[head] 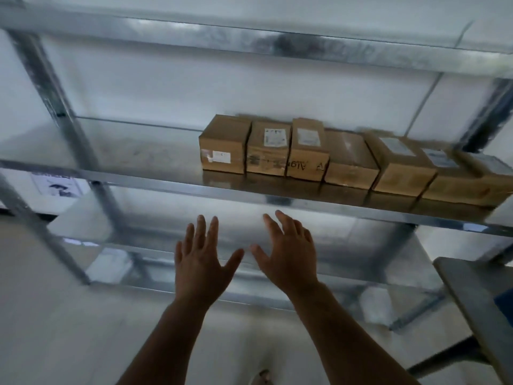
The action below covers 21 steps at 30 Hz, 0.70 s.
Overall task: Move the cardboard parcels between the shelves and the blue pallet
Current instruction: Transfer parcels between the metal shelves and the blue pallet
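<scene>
Bare and holding nothing, the left hand (201, 262) and right hand (286, 254) are raised side by side with fingers spread and thumbs nearly touching, just below the front edge of the metal shelf (155, 182). On that shelf, up and to the right of the hands, a row of cardboard parcels (333, 159) sits side by side, the row's long axis running left to right along the shelf, each box's longer side pointing back toward the white wall (222, 87). Several have labels on top, though they're too blurry to read.

Rightmost cardboard parcel (497, 184) blurred, cut by edge
</scene>
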Each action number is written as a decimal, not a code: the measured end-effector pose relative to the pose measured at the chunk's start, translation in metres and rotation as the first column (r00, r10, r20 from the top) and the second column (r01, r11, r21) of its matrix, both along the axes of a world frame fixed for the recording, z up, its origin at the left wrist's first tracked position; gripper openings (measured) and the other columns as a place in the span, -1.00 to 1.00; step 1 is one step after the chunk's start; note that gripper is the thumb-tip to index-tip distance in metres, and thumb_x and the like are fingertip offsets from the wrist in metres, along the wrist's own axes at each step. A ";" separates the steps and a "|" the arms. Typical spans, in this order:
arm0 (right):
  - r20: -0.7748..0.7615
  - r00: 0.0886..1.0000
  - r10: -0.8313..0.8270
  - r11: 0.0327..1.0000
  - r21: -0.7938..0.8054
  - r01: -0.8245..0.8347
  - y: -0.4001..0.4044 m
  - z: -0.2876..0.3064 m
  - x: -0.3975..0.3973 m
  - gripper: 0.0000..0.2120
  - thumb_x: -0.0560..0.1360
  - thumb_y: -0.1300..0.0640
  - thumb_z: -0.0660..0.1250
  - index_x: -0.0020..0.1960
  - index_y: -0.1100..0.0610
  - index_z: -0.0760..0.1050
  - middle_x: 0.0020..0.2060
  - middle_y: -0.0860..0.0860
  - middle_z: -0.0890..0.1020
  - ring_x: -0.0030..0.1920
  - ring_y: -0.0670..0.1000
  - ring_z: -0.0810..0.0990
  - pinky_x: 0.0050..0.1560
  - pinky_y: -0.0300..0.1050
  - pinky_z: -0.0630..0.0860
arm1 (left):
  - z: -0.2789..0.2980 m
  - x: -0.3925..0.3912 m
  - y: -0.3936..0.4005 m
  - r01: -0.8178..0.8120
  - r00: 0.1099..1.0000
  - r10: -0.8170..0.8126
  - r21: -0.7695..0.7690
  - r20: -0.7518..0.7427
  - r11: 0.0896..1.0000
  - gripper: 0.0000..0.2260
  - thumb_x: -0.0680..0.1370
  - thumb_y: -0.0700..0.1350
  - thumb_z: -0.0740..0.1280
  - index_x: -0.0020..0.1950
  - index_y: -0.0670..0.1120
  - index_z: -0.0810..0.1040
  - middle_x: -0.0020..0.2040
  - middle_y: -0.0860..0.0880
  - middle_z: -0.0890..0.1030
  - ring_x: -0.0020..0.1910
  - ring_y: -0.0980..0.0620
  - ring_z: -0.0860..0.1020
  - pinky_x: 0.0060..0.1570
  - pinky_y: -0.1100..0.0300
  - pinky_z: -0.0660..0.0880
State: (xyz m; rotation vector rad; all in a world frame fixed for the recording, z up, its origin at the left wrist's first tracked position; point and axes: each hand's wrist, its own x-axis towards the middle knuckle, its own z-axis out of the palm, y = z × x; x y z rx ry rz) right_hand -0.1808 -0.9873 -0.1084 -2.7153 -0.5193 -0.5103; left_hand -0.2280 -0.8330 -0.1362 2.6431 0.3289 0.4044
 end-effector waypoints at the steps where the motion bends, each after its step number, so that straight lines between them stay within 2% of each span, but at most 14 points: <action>1: 0.005 1.000 0.011 1.000 0.002 -0.011 0.008 -0.001 0.009 -0.42 0.36 -0.17 0.43 0.26 0.15 0.51 0.19 0.19 0.57 0.15 0.19 0.57 0.10 0.09 0.50 | -0.001 0.008 0.008 -0.013 1.000 0.013 0.009 0.002 1.000 -0.17 0.36 0.42 -0.07 0.54 0.05 -0.12 0.55 -0.03 -0.17 0.52 -0.03 -0.18 0.47 -0.04 -0.11; 5: -0.048 0.997 0.066 0.998 0.027 -0.064 0.041 -0.005 0.054 -0.41 0.47 -0.19 0.29 0.38 0.11 0.40 0.34 0.14 0.46 0.33 0.16 0.42 0.29 0.06 0.35 | -0.002 0.049 0.040 -0.030 1.000 0.030 0.055 0.003 0.998 -0.18 0.37 0.44 -0.08 0.53 0.07 -0.14 0.55 -0.02 -0.17 0.51 -0.02 -0.19 0.44 0.01 -0.14; 8: -0.068 0.995 0.073 0.997 0.043 -0.070 0.063 -0.003 0.094 -0.41 0.51 -0.21 0.23 0.43 0.08 0.31 0.38 0.12 0.40 0.38 0.11 0.34 0.32 0.01 0.29 | 0.003 0.091 0.063 -0.016 1.000 0.016 0.087 0.002 0.996 -0.18 0.37 0.45 -0.09 0.53 0.07 -0.13 0.55 -0.02 -0.13 0.51 -0.02 -0.16 0.44 0.01 -0.13; 14: -0.043 0.998 0.034 0.995 0.093 -0.030 0.091 0.005 0.170 -0.50 0.51 -0.11 0.28 0.36 0.12 0.38 0.23 0.10 0.51 0.25 0.08 0.45 0.18 -0.08 0.36 | 0.016 0.171 0.094 0.004 1.000 -0.004 0.136 -0.003 0.991 -0.14 0.34 0.48 -0.16 0.54 0.05 -0.10 0.55 -0.02 -0.07 0.52 -0.03 -0.09 0.44 0.00 -0.07; 21: -0.101 0.993 -0.066 0.993 0.089 0.076 0.112 0.002 0.233 -0.56 0.54 -0.07 0.21 0.32 0.15 0.41 0.21 0.13 0.52 0.23 0.09 0.45 0.15 -0.05 0.40 | 0.014 0.226 0.129 0.039 0.999 -0.036 0.073 -0.041 0.997 -0.11 0.32 0.49 -0.10 0.54 0.04 -0.05 0.55 -0.05 0.03 0.52 -0.09 0.03 0.42 -0.05 0.08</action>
